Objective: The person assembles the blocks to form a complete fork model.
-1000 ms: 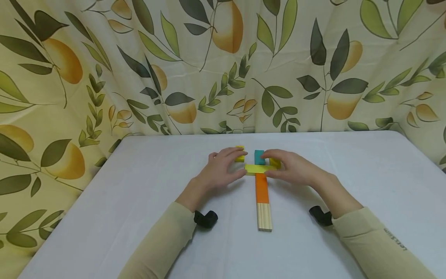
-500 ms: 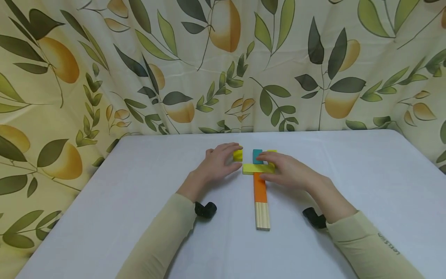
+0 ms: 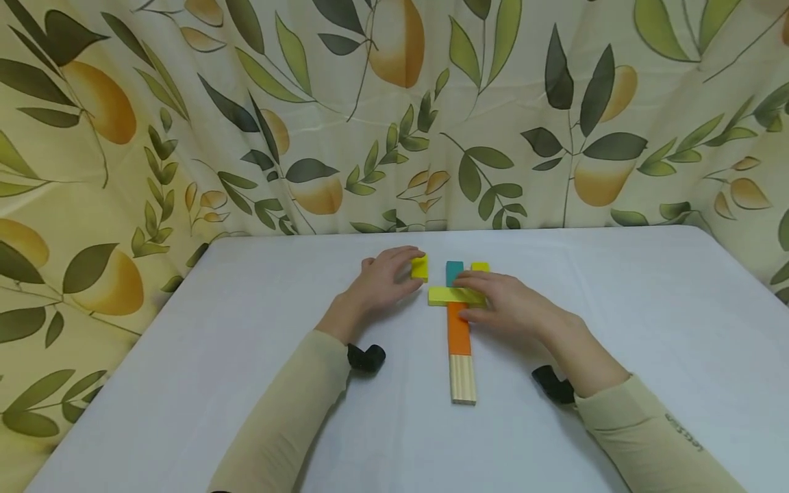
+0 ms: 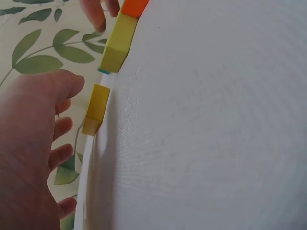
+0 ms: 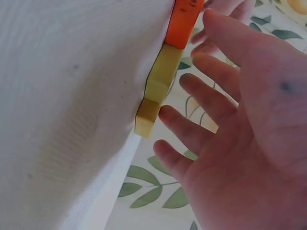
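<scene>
My left hand (image 3: pixel 385 277) is beside a small yellow block (image 3: pixel 420 268), its thumb and fingers spread on either side. In the left wrist view the thumb (image 4: pixel 72 85) shows a gap to that yellow block (image 4: pixel 97 109). My right hand (image 3: pixel 514 301) hovers over the right part of a row of blocks, fingers parted and gripping nothing. Under it lies a yellow-green block (image 3: pixel 446 296) set crosswise. Beyond it stand a teal block (image 3: pixel 454 272) and a second yellow block (image 3: pixel 480 267). An orange block (image 3: pixel 458 332) and a bare wood block (image 3: pixel 462 380) run toward me.
The blocks lie on a white-covered table (image 3: pixel 246 397). Behind the table's far edge hangs a curtain (image 3: pixel 382 157) printed with fruit and leaves. Black wrist-worn pieces stick out at the left cuff (image 3: pixel 367 359) and the right cuff (image 3: pixel 553 385).
My right hand has drawn back a little from the crosswise block and the yellow block behind it. My left hand has shifted slightly left and away, closer around the left yellow block.
</scene>
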Action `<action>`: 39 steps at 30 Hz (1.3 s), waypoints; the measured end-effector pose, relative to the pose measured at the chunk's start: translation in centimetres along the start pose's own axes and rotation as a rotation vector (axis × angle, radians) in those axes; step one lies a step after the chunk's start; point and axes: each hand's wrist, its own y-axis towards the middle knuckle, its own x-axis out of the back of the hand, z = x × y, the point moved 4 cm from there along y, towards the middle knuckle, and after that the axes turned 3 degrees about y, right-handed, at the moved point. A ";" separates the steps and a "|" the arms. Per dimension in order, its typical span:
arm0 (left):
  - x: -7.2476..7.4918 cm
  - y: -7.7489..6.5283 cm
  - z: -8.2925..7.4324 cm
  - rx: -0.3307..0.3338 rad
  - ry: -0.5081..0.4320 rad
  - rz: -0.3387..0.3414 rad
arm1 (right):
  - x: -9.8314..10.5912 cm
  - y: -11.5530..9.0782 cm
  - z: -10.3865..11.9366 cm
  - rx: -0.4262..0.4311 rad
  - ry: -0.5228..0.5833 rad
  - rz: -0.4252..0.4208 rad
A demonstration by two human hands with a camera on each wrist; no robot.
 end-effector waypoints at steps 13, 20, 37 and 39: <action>0.0 0.2 0.5 0.000 0.009 0.023 | -0.4 0.2 0.1 0.035 -0.052 0.021; 0.3 0.4 0.4 -0.008 0.003 0.035 | -0.3 0.3 0.1 0.039 -0.075 0.014; 0.2 1.1 1.0 -0.014 0.026 0.082 | -0.2 0.1 -0.1 0.023 -0.078 0.018; 0.1 1.3 1.1 -0.017 0.034 0.083 | -0.2 0.1 -0.1 0.017 -0.078 0.019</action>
